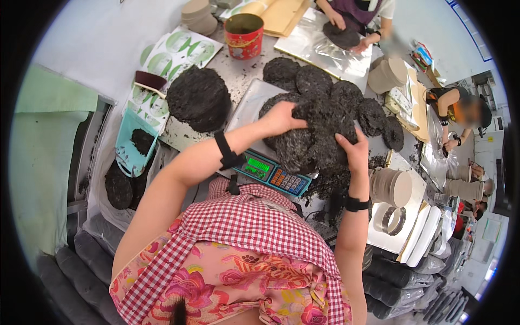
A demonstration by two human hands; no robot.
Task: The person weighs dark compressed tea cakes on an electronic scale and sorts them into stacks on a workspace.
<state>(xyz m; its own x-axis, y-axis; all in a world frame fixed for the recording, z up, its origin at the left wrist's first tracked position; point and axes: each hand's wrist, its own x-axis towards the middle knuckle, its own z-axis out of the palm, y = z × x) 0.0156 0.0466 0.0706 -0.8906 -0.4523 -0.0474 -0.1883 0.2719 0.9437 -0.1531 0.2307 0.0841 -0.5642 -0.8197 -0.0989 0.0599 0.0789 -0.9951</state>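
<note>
A large clump of dark, crumbly pressed leaf material [329, 134], possibly dark tea, is gripped between my two hands above a digital scale. My left hand [282, 120] presses its left side, thumb and fingers spread. On the right side, my right hand [353, 148] grips it with the thumb on top; some fingertips are hidden. The scale's metal pan [254, 101] shows at the left, mostly covered by dark lumps [280, 99]. In front are its lit green display [258, 166] and keypad [290, 180]. Several round dark cakes [313, 81] lie behind and to the right.
A stack of dark cakes [199, 99] stands at left, near a brush [150, 83] and a teal scoop [138, 142]. Behind is a red bucket [243, 38]. Grey discs [390, 187] and a metal ring [394, 221] are at right. Across the table, a person's hands [335, 20] handle a dark disc.
</note>
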